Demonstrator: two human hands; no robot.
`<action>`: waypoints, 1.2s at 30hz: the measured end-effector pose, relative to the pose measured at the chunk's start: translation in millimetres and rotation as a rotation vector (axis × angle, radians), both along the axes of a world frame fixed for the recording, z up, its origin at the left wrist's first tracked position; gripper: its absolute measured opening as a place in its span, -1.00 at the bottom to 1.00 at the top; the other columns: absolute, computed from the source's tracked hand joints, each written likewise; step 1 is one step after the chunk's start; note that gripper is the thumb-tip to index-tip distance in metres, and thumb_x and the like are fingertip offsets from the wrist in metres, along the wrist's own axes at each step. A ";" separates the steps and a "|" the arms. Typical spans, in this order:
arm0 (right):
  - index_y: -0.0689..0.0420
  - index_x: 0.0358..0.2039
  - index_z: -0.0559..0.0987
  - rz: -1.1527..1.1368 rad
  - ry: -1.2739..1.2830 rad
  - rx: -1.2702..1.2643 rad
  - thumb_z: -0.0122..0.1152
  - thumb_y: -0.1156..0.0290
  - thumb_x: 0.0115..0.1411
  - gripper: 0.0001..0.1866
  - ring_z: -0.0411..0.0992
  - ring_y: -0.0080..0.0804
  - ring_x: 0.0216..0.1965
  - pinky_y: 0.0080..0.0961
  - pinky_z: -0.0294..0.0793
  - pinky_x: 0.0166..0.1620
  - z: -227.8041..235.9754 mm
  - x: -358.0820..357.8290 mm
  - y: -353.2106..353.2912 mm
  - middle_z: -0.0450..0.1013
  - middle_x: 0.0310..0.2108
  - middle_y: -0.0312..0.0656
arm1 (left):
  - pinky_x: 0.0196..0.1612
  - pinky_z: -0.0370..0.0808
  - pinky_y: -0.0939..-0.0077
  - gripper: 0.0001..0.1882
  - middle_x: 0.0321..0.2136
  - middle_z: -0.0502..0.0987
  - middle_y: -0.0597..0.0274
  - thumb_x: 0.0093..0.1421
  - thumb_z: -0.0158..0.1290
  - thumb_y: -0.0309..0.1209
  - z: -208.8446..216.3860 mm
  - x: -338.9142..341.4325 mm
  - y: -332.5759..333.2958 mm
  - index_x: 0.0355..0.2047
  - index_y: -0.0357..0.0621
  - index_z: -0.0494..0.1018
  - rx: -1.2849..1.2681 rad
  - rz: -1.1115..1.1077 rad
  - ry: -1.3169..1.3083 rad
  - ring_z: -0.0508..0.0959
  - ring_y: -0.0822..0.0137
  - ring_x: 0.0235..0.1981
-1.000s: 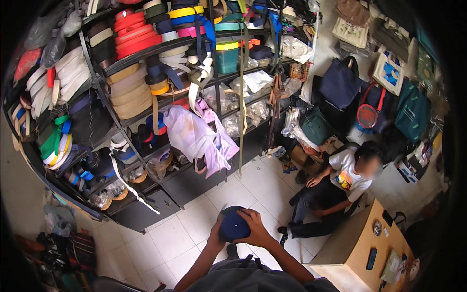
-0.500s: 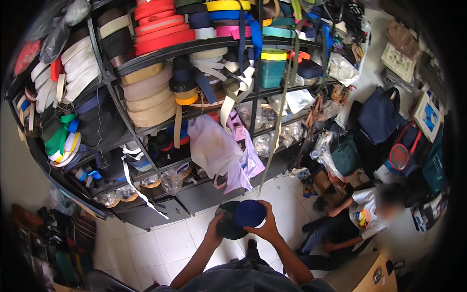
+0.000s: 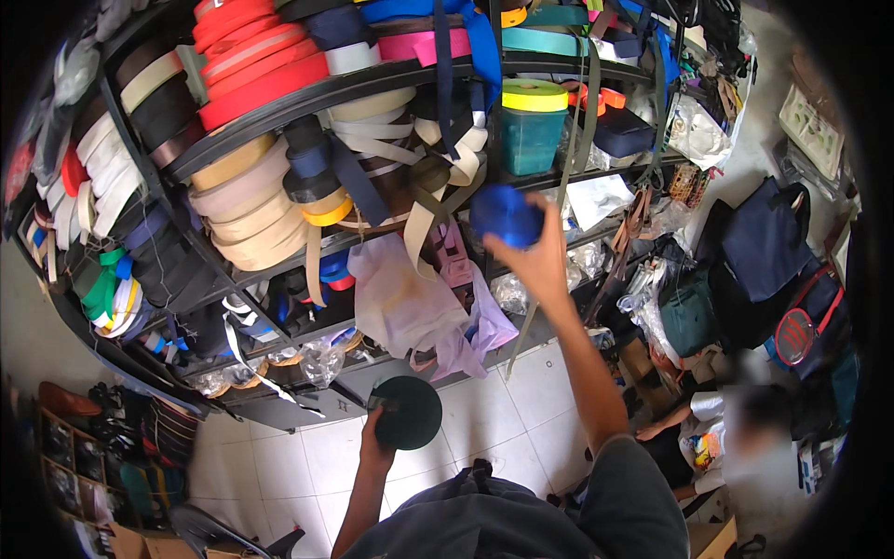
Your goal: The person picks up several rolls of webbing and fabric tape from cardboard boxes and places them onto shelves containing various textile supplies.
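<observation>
A roll of blue webbing is gripped in my right hand, raised in front of the middle shelf. Close to its left hang loose strap ends in dark blue, olive and cream. Lower down, over the floor, my left hand holds a dark green roll of webbing by its left edge, flat face up. Just right of the blue roll stands a teal tub with a yellow-green roll on top.
The black shelf rack is packed with stacked webbing rolls, red and beige among them. A pale plastic bag hangs from the lower shelves. At the right a person sits near hanging bags.
My hands have parted. The right one has lifted the blue roll up to the shelf, while the left keeps the dark green roll low and slightly further left. The view has shifted somewhat.
</observation>
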State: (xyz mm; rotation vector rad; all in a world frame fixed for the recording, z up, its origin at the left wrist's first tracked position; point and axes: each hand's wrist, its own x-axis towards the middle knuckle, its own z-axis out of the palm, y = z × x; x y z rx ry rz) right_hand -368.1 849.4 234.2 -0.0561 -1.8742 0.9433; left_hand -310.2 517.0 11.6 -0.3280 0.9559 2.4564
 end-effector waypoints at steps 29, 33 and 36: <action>0.30 -0.17 0.45 -0.400 0.413 0.153 0.53 0.10 -0.24 -0.29 0.24 0.11 -0.03 -0.16 0.29 0.01 83.9 -202.1 -3.9 0.20 -0.05 0.13 | 0.12 0.33 0.35 -0.62 -0.05 0.45 0.15 0.26 -0.06 -0.28 -17.8 -77.6 -3.7 0.04 -0.17 0.33 -0.027 -0.092 -0.070 0.43 0.28 0.01; 0.31 -0.13 0.45 -0.463 0.387 0.220 0.49 0.04 -0.20 -0.27 0.24 0.12 -0.01 -0.13 0.27 0.04 79.0 -207.8 -1.0 0.23 -0.03 0.15 | 0.16 0.31 0.37 -0.64 0.02 0.39 0.08 0.28 -0.10 -0.38 -24.7 -78.3 -12.8 0.07 -0.22 0.28 -0.164 -0.168 0.157 0.39 0.29 0.05; 0.27 -0.08 0.45 -0.489 0.357 0.280 0.46 0.16 -0.13 -0.34 0.28 0.07 -0.01 -0.20 0.29 0.04 80.1 -204.7 2.7 0.28 -0.04 0.12 | 0.17 0.31 0.38 -0.64 0.04 0.37 0.06 0.29 -0.11 -0.41 -42.5 -73.3 -20.7 0.08 -0.23 0.26 -0.347 -0.196 0.474 0.38 0.28 0.07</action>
